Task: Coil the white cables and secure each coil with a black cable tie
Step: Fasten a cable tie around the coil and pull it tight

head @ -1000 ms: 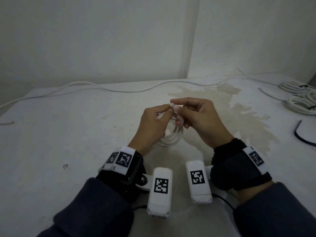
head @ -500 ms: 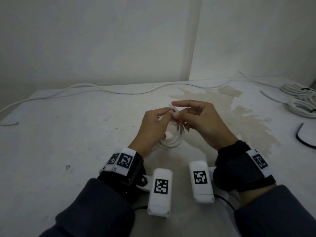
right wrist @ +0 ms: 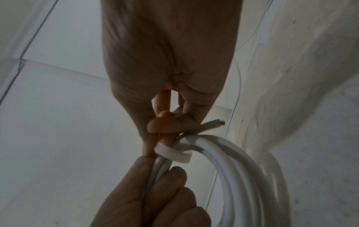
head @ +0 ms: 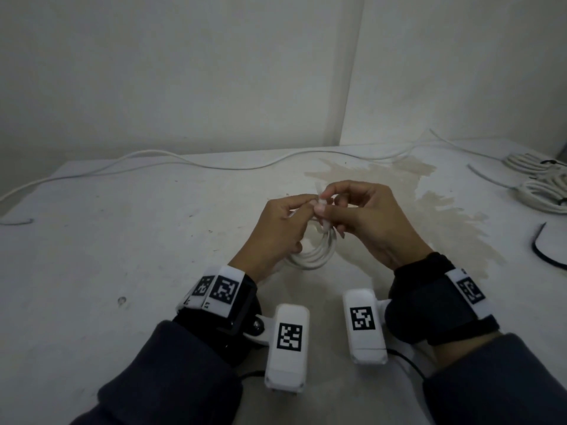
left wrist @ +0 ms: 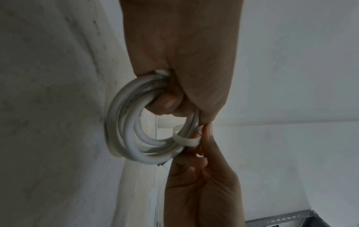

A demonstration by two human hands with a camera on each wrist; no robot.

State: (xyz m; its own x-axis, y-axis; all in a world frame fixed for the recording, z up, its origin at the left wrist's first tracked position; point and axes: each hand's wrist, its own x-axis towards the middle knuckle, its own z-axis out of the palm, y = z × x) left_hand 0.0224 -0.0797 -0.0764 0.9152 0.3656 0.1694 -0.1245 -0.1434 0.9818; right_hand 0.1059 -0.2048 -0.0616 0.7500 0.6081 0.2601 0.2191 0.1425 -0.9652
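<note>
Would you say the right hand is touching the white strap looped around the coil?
Touching. The right wrist view shows the right hand pinching the white strap at the point where it wraps the coil, with no gap.

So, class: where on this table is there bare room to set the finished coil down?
The broad left part of the table, between the long cable at the wall and the left hand, lies bare. The right edge is crowded: coiled bundles and a black tie.
</note>
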